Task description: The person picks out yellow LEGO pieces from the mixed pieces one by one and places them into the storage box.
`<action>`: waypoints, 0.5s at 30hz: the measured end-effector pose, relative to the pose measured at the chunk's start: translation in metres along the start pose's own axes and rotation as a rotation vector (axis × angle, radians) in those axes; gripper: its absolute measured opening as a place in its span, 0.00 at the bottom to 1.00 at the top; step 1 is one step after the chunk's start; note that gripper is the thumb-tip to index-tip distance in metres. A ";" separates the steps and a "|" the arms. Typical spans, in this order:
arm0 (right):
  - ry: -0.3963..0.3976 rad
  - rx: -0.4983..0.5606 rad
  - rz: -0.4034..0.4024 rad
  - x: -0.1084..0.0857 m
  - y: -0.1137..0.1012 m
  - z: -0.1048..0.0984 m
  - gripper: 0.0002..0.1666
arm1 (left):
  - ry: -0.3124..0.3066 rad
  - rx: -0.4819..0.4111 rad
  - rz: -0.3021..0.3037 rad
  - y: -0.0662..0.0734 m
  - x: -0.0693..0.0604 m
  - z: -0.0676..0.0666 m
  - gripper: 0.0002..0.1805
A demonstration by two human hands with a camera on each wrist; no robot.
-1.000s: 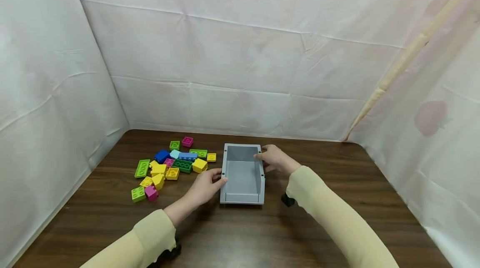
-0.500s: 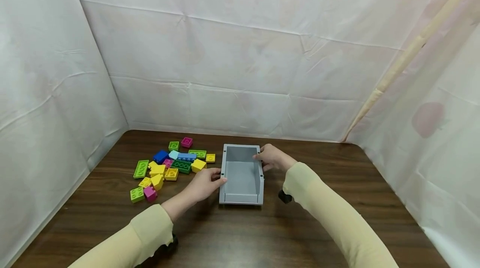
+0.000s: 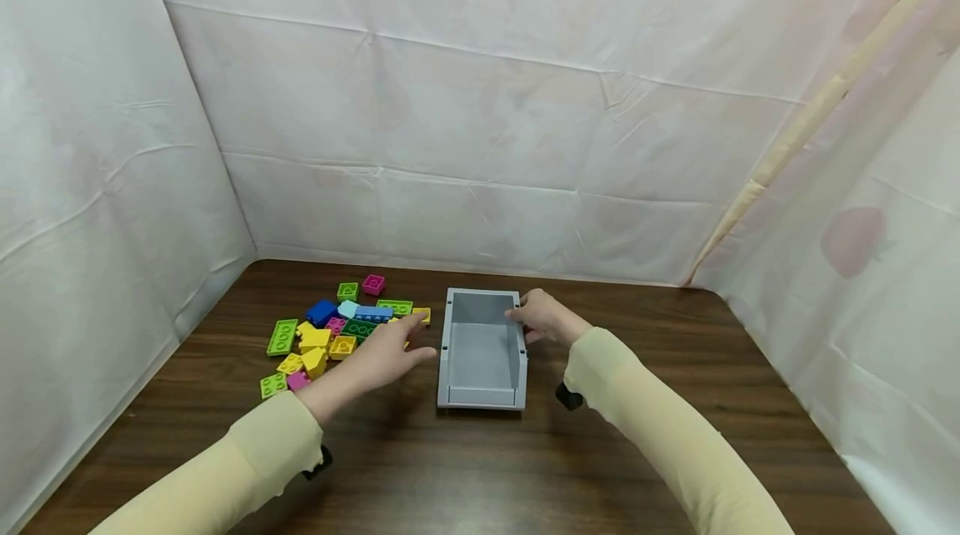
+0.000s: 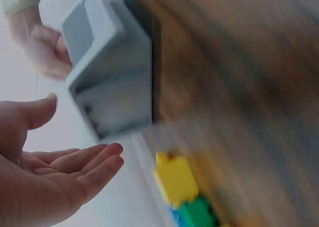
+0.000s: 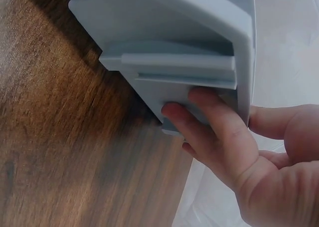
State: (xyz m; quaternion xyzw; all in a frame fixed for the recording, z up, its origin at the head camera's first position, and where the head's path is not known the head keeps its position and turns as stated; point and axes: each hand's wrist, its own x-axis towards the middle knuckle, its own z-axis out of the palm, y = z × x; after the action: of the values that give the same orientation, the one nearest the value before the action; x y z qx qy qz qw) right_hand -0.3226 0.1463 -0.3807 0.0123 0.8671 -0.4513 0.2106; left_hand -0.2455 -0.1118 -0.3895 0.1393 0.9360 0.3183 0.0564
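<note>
A grey plastic bin with a low front lip stands at the middle of the table, nothing inside it. My right hand pinches the bin's right wall, thumb over the rim and fingers against the outer side, as the right wrist view also shows. To the left of the bin and apart from it, my left hand has its fingers extended and holds nothing. Below and beyond those fingers lie loose toy building blocks, among them a dark green block and a yellow block, partly hidden by the hand in the head view.
More blocks spread over the left of the brown wooden table, including a lime green block, a blue block and a magenta block. Pale cloth curtains hang behind the table and at both sides.
My left hand has let go of the bin's left wall and moved left toward the blocks, its fingers spreading. The right hand keeps its grip, and the bin has barely moved.
</note>
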 end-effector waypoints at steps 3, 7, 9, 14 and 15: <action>-0.006 0.008 -0.003 0.000 0.001 0.000 0.21 | 0.036 0.140 0.063 -0.008 -0.001 -0.010 0.38; -0.009 0.032 -0.003 0.000 0.002 0.000 0.24 | 0.084 0.319 0.173 -0.024 0.006 -0.016 0.38; 0.001 0.031 0.000 0.000 0.002 -0.001 0.26 | 0.092 0.386 0.205 -0.031 0.012 -0.016 0.37; 0.014 0.015 0.003 -0.001 0.003 -0.002 0.28 | 0.053 0.509 0.246 -0.047 0.032 -0.012 0.35; 0.019 0.008 0.004 -0.001 0.003 -0.002 0.28 | 0.037 0.525 0.246 -0.050 0.035 -0.011 0.34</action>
State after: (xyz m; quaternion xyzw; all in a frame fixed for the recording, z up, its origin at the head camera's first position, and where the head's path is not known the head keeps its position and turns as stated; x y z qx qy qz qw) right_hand -0.3222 0.1499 -0.3817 0.0191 0.8673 -0.4541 0.2031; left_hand -0.2922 -0.1458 -0.4116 0.2557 0.9633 0.0721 -0.0375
